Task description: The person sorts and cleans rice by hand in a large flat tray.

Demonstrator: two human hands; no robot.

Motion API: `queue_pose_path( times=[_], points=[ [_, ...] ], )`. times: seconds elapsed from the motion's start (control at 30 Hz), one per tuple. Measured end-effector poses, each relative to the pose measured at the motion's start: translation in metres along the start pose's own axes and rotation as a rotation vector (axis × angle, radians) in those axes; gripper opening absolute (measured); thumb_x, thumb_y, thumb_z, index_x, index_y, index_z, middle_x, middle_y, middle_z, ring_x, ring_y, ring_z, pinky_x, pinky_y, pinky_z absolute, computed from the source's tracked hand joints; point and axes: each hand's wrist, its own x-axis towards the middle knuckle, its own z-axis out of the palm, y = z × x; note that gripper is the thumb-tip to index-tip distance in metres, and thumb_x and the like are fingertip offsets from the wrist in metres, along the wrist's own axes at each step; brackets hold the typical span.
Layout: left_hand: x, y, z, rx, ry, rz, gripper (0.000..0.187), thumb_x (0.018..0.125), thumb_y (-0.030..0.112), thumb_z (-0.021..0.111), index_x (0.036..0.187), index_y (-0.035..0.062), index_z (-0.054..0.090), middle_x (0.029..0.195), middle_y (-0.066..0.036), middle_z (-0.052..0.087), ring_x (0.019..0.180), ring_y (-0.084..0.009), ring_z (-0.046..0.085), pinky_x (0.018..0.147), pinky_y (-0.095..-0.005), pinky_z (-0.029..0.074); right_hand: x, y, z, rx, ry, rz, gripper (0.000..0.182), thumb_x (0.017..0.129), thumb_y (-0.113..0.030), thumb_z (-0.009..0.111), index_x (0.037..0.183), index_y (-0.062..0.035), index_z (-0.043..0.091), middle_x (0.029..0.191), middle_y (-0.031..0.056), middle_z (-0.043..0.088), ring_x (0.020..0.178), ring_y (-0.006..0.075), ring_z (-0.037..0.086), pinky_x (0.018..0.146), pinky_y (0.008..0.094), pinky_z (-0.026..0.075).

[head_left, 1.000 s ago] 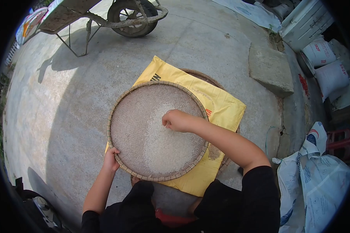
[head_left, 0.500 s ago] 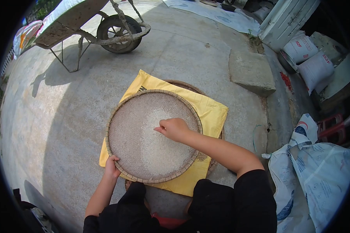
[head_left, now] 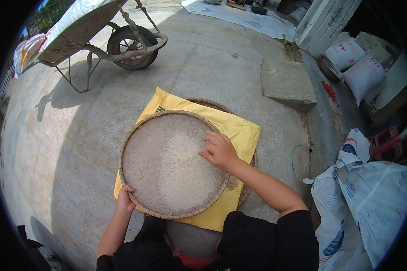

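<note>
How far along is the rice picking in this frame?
Done: rice lies spread across the woven tray. In hand: left hand grips the rim, right hand rests open on the grain. Left: most of the layer; progress can't be judged further.

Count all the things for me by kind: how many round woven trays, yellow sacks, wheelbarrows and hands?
Round woven trays: 2, the tray of rice and another tray peeking out under the sack.
Yellow sacks: 1, the yellow sack.
Wheelbarrows: 1, the wheelbarrow.
Hands: 2, left hand, right hand.
Total: 6.
</note>
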Motion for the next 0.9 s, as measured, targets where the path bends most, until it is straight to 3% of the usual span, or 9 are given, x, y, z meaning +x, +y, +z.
queue_pose_path(
  times=[0.07,0.1,0.2,0.27,0.37,0.5,0.6,0.73,0.9],
  points=[
    [0.001,0.005,0.003,0.009,-0.010,0.011,0.058,0.063,0.004,0.043,0.120,-0.0073,0.040,0.115,-0.021,0.052,0.107,-0.0357,0.050,0.097,-0.0449,0.040,-0.005,0.019,0.000,-0.194,0.324,0.127,0.037,0.082,-0.040,0.059,0.082,-0.0025,0.061,0.116,0.0149,0.055,0.109,0.0314,0.051,0.088,0.0388,0.040],
    [0.001,0.008,0.005,0.008,-0.036,-0.004,0.058,0.063,0.004,0.043,0.120,-0.0076,0.040,0.115,-0.020,0.052,0.107,-0.0357,0.050,0.097,-0.0447,0.040,-0.007,0.033,0.001,-0.188,0.319,0.126,0.037,0.082,-0.040,0.059,0.082,-0.0025,0.061,0.116,0.0149,0.055,0.109,0.0314,0.051,0.088,0.0388,0.040],
    [0.005,0.011,0.017,0.021,-0.059,-0.026,0.057,0.063,0.005,0.044,0.120,-0.0072,0.041,0.115,-0.020,0.053,0.106,-0.0356,0.052,0.097,-0.0448,0.041,-0.018,0.072,0.006,0.157,0.149,0.612,0.041,0.084,-0.041,0.057,0.088,0.0001,0.060,0.104,0.0163,0.059,0.094,0.0290,0.057,0.080,0.0352,0.044],
    [0.013,0.013,0.027,0.039,-0.064,-0.032,0.056,0.064,0.006,0.045,0.119,-0.0066,0.042,0.114,-0.020,0.054,0.105,-0.0354,0.053,0.097,-0.0450,0.041,-0.023,0.089,0.009,0.690,-0.017,0.805,0.044,0.087,-0.040,0.053,0.091,0.0031,0.059,0.092,0.0160,0.062,0.082,0.0226,0.058,0.072,0.0322,0.046],
    [0.027,0.012,0.034,0.250,-0.079,0.045,0.048,0.077,0.011,0.049,0.121,-0.0065,0.041,0.116,-0.019,0.054,0.105,-0.0322,0.054,0.095,-0.0437,0.042,-0.037,0.085,0.021,0.634,0.144,0.928,0.045,0.089,-0.041,0.051,0.088,0.0039,0.058,0.077,0.0122,0.060,0.072,0.0169,0.055,0.066,0.0306,0.044],
    [0.032,0.043,0.037,0.146,-0.140,-0.091,0.046,0.086,0.015,0.053,0.126,-0.0018,0.038,0.117,-0.016,0.053,0.105,-0.0289,0.054,0.092,-0.0409,0.045,-0.055,0.054,0.026,0.543,0.184,0.724,0.045,0.091,-0.039,0.047,0.081,0.0038,0.056,0.065,0.0093,0.053,0.061,0.0168,0.049,0.059,0.0335,0.042],
    [0.041,0.015,0.054,0.304,-0.122,0.121,0.045,0.087,0.012,0.052,0.127,-0.0013,0.037,0.118,-0.016,0.053,0.106,-0.0278,0.054,0.091,-0.0408,0.046,-0.062,0.109,0.041,0.531,0.141,0.897,0.046,0.091,-0.039,0.046,0.082,0.0048,0.056,0.069,0.0135,0.057,0.061,0.0217,0.053,0.060,0.0362,0.043],
    [0.034,0.016,0.072,0.308,-0.051,0.048,0.040,0.088,0.009,0.050,0.124,-0.0033,0.038,0.116,-0.017,0.053,0.104,-0.0288,0.055,0.089,-0.0421,0.047,-0.064,0.102,0.034,0.388,0.081,0.952,0.050,0.091,-0.040,0.045,0.084,0.0078,0.058,0.079,0.0244,0.061,0.075,0.0345,0.061,0.068,0.0404,0.046],
    [0.027,0.008,0.065,0.353,-0.076,0.090,0.041,0.089,0.010,0.045,0.125,-0.0062,0.035,0.113,-0.024,0.053,0.099,-0.0326,0.059,0.085,-0.0432,0.051,-0.077,0.114,0.065,0.457,-0.019,0.982,0.050,0.090,-0.041,0.047,0.083,0.0079,0.057,0.078,0.0251,0.060,0.075,0.0355,0.060,0.071,0.0408,0.045]
  ],
)
